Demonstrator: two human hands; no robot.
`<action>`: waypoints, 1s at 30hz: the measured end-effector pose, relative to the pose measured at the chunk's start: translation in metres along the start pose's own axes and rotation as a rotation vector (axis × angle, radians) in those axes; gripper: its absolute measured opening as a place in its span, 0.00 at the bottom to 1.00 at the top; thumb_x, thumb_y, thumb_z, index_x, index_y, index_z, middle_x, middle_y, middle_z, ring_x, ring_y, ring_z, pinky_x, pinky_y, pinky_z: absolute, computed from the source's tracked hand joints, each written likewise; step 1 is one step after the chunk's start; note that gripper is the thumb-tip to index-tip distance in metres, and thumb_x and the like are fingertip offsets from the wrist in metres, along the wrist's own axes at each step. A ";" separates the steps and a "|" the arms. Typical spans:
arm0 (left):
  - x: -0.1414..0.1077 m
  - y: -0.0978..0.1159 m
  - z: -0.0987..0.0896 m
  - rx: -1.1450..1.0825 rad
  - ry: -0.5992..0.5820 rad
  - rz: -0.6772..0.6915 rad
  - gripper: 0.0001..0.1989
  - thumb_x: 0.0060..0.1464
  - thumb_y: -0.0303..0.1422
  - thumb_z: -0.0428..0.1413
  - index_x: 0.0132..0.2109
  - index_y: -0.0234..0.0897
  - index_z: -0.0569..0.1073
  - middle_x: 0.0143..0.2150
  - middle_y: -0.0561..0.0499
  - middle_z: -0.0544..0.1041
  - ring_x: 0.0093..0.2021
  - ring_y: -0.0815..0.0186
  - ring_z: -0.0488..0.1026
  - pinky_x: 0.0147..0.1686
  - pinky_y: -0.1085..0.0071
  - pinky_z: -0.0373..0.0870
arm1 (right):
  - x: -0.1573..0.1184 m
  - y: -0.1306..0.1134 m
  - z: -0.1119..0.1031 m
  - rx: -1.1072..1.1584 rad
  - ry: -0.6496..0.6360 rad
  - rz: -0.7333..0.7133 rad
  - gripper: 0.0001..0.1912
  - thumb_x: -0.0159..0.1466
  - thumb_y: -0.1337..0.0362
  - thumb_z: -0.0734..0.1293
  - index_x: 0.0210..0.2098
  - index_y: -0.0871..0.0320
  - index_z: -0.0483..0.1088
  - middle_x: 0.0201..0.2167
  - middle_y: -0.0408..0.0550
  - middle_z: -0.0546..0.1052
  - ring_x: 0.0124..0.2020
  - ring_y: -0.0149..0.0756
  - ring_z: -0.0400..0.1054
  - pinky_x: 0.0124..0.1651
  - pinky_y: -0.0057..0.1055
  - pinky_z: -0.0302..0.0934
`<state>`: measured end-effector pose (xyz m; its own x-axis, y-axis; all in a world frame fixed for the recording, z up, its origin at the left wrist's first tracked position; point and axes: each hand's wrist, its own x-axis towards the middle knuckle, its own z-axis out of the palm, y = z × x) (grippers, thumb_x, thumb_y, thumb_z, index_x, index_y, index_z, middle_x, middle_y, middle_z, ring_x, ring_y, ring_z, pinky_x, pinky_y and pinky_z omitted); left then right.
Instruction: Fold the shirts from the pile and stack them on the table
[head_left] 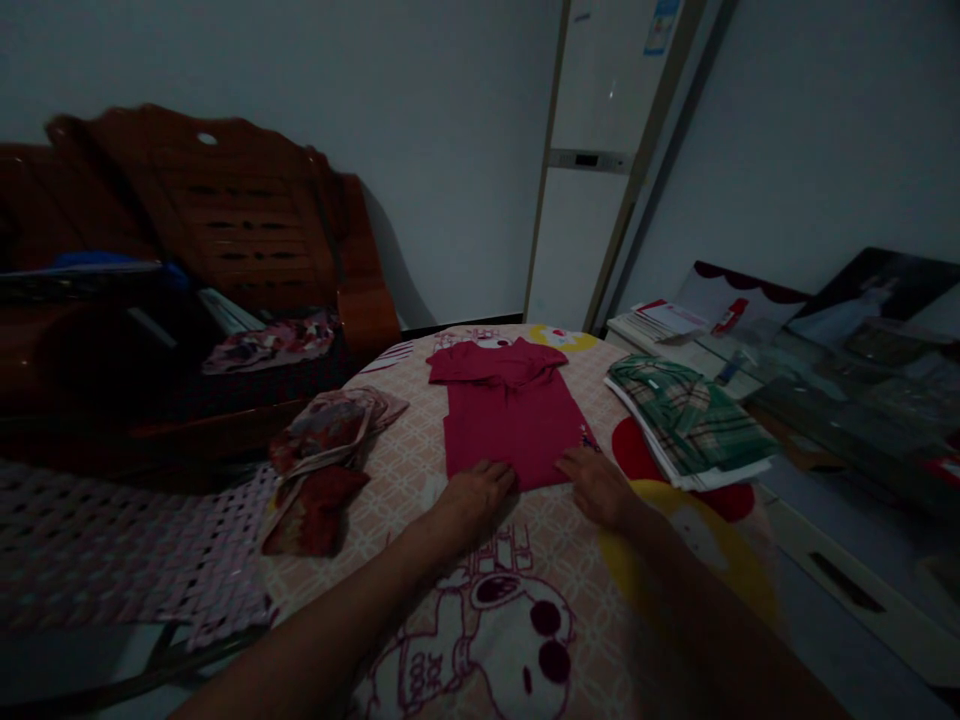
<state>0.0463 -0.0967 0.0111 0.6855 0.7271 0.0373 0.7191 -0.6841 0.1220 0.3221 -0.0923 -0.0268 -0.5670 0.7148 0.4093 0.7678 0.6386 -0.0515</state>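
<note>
A magenta short-sleeved shirt (510, 425) lies spread on the table, its collar end away from me and its sides straight. On its near left corner rests my left hand (480, 490), fingers stretched out over the cloth. My right hand (598, 487) touches the near right corner, its fingers laid on the edge. Neither thumb shows clearly in the dim light. A small patterned patch shows on the shirt's right side, just above my right hand.
A patterned tablecloth (405, 440) covers the round table. Crumpled brownish-red cloth (322, 460) lies at left, a folded green plaid garment (686, 415) at right. Around stand a woven chair (135, 550), a wooden bench (240, 220), a glass-topped cabinet (840, 400) and a tall white appliance (581, 220).
</note>
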 end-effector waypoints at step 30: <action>0.032 -0.066 -0.076 -0.621 0.153 -0.117 0.13 0.55 0.32 0.54 0.44 0.35 0.80 0.38 0.49 0.81 0.38 0.64 0.76 0.39 0.73 0.69 | 0.030 -0.032 -0.080 0.895 -0.408 0.432 0.12 0.60 0.60 0.64 0.33 0.62 0.77 0.22 0.45 0.76 0.23 0.30 0.68 0.25 0.22 0.59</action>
<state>0.0119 -0.0234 0.0800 0.5496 0.8261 0.1244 0.5565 -0.4731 0.6830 0.3046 -0.1141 0.0595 -0.4836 0.8655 -0.1304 0.5238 0.1668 -0.8353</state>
